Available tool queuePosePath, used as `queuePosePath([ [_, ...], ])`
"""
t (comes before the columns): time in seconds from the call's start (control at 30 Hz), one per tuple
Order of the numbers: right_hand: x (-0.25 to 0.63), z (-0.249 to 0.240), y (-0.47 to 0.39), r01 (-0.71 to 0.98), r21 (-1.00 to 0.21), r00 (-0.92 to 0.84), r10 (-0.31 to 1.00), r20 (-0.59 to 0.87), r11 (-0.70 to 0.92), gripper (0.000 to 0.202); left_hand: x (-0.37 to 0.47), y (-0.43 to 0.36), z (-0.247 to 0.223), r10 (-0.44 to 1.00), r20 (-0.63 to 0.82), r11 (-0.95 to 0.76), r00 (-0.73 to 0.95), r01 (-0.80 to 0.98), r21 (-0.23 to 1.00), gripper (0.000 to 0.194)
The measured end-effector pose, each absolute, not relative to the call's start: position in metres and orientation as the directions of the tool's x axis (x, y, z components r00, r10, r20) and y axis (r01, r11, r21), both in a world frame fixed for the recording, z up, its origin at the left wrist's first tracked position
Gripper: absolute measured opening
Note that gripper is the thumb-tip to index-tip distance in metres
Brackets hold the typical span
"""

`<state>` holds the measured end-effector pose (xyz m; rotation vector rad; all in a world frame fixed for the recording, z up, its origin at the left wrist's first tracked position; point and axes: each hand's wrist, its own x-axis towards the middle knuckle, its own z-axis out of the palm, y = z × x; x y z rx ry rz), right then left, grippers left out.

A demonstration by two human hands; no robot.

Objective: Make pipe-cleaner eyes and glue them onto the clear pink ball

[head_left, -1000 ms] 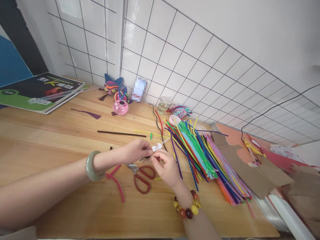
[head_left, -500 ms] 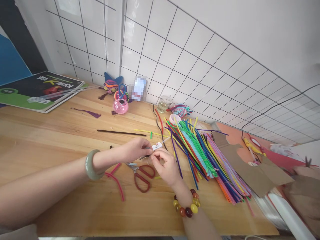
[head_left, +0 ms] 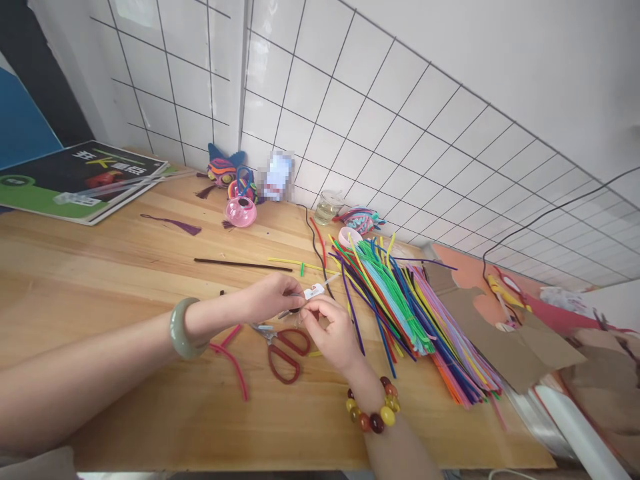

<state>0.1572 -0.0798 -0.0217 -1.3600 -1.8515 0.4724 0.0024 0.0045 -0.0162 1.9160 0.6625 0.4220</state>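
Observation:
Over the table's middle, my left hand [head_left: 273, 297] and my right hand [head_left: 330, 328] meet fingertip to fingertip. Both are closed in a pinch on something small, with a dark bit and thin thread-like strands; the fingers mostly hide it. A white tag [head_left: 314, 292] shows just behind the fingertips. Red-handled scissors [head_left: 271, 337] lie below the hands. Bent pink pipe cleaners [head_left: 241, 377] rest under my left wrist. Behind the hands lie a dark brown pipe cleaner [head_left: 243, 265] and a short green piece [head_left: 302, 269].
Bundles of coloured pipe cleaners [head_left: 400, 300] spread out right of my hands. Along the wall stand a pink clear ball [head_left: 241, 213], a blurred phone [head_left: 278, 175] and a glass jar [head_left: 327, 210]. A purple tassel [head_left: 185, 226] and a book [head_left: 80, 180] lie left; cardboard [head_left: 530, 340] lies right.

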Motion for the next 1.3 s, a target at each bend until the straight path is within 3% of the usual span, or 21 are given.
queuePosePath([
  [1.3,0.1569,-0.0189,-0.0819,0.637,-0.683,-0.110,0.919,0.380,0.358,0.015,0.0031,0.0051,-0.0122,0.595,-0.047,-0.248,0.802,0.239,0.939,0.025],
])
